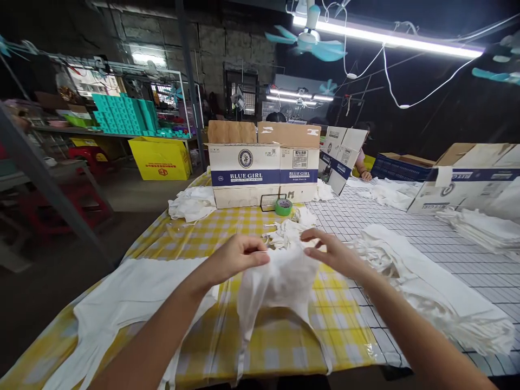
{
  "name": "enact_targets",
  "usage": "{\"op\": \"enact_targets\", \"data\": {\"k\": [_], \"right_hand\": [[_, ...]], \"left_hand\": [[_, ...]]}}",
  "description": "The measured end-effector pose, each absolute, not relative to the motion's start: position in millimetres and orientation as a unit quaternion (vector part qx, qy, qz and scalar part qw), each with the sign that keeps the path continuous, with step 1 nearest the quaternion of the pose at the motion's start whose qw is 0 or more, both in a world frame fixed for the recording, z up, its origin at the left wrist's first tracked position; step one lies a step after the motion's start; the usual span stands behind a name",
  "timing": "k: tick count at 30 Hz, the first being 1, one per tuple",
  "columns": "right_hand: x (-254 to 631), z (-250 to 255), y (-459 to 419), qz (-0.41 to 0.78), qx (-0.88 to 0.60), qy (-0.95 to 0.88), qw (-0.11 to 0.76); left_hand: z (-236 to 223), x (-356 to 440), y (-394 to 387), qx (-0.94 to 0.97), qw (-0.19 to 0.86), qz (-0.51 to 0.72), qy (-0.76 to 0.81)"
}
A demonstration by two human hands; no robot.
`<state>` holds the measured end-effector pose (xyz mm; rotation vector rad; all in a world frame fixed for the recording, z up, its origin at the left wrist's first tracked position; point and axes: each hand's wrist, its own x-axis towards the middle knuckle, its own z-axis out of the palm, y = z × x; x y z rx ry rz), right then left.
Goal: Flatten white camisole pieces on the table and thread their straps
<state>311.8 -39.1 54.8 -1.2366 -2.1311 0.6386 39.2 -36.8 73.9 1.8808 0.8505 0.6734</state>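
Observation:
My left hand [238, 255] and my right hand [335, 252] hold up a white cloth piece [276, 284] above the yellow checked table cover [341, 317]. Both hands pinch its upper edge with the fingers closed, and the cloth hangs down between them. A flat white garment [125, 303] lies on the table below my left forearm. A long heap of white cloth [426, 287] lies just right of my right hand. A small pile of white scraps [284, 233] sits just beyond my hands.
Open BLUE GIRL cartons [260, 168] stand at the table's far end, with a green tape roll [283, 206] in front. Another carton [463, 181] and folded white stacks [487, 230] lie at the right. A person's hand [365, 174] rests on the far side. Yellow box [160, 158] on the floor at left.

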Motion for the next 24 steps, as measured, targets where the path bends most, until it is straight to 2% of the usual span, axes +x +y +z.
{"op": "enact_targets", "data": {"k": [4,6,9,11,15,19,24], "right_hand": [[261.5,57.8,-48.8,0.392,-0.329,-0.813,0.277],[255.8,57.2,-49.1,0.436,-0.33,-0.791,0.273],[269.1,56.3,-46.2,0.503,-0.346,-0.729,0.308],[282.2,57.5,-44.5,0.54,-0.35,-0.705,0.298],[289.2,64.2,-44.7,0.568,-0.328,-0.725,0.21],[267.4,69.2,-46.4,0.589,-0.267,-0.738,0.194],[254.3,73.4,-47.5,0.563,-0.303,-0.746,0.185]], "left_hand": [[73.9,68.1,-37.9,0.751,0.501,0.297,0.311],[66.7,65.0,-36.9,0.71,0.553,0.306,0.31],[50.0,48.0,-39.5,0.657,0.644,0.255,0.299],[39.8,38.7,-43.6,0.646,0.666,0.235,0.29],[36.6,39.6,-50.1,0.659,0.648,0.246,0.291],[53.1,53.2,-51.7,0.719,0.594,0.244,0.266],[60.2,52.3,-53.1,0.74,0.569,0.248,0.259]]}}
